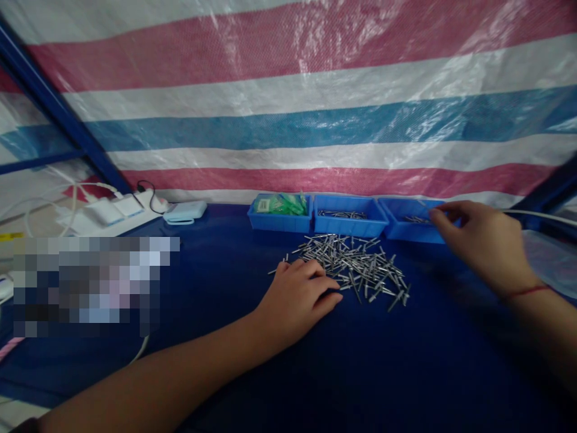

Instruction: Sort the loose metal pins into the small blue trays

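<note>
A loose pile of silvery metal rivets (360, 261) lies on the dark blue table (342, 367). My left hand (300, 294) rests at the pile's left edge with its fingers apart, touching some rivets. Over the front right of the right blue bin (406, 231), my right hand (487, 243) is raised, thumb and index finger pinched together on a thin piece, apparently a rivet. A few rivets lie in that bin. The middle blue bin (349, 226) holds more rivets, and the left blue bin (279, 224) contains a green plastic packet (288, 204).
At the back left are a white power strip (117, 213) with plugs and cables and a pale blue device (184, 211). A pixelated area covers the left of the table. A clear plastic container (552, 261) is at the right. Striped sheeting (315, 129) hangs behind.
</note>
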Action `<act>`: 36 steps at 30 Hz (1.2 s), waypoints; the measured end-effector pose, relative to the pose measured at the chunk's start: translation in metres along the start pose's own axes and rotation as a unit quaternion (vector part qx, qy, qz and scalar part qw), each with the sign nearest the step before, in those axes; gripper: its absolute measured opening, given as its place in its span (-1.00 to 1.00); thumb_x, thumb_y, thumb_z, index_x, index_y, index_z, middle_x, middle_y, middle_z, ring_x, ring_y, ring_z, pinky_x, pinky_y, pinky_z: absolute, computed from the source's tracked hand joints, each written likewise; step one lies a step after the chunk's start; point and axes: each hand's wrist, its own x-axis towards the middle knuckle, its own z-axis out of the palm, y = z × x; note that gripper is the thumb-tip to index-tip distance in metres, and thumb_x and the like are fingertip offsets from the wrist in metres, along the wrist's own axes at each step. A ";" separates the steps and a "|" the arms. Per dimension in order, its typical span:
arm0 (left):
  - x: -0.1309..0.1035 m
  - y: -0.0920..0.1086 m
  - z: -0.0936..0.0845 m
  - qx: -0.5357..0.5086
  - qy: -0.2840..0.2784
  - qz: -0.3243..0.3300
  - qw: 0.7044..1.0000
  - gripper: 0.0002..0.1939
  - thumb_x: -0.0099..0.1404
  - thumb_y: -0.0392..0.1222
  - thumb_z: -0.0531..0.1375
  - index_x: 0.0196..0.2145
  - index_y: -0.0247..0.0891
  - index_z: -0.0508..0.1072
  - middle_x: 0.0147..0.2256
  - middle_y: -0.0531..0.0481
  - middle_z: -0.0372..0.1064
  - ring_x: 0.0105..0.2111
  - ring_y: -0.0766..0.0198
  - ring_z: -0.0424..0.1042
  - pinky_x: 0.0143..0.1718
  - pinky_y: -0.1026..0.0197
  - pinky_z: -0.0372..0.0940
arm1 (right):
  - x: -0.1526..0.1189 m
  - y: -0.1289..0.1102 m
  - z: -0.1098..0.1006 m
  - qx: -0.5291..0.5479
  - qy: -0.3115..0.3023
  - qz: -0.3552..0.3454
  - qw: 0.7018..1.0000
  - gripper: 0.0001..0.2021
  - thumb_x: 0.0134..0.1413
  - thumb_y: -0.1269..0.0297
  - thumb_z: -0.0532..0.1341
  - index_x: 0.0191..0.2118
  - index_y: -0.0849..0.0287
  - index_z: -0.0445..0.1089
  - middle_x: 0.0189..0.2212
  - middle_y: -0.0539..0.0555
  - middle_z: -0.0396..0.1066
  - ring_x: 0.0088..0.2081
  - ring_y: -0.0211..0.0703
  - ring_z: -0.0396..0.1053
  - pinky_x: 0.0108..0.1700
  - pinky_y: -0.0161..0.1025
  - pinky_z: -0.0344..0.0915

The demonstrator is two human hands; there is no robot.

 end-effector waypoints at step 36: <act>0.000 0.009 -0.011 -0.254 0.083 -0.098 0.959 -0.83 0.34 -0.21 0.05 -0.35 -0.27 0.40 -0.41 0.07 0.31 -0.41 0.34 0.28 -0.34 0.27 0.15 | -0.077 -0.083 -0.006 0.430 -0.219 -0.097 0.870 -0.89 0.08 0.21 0.19 -0.31 0.09 0.43 -0.41 0.00 0.46 -0.39 -0.24 0.39 -0.39 -0.32 0.32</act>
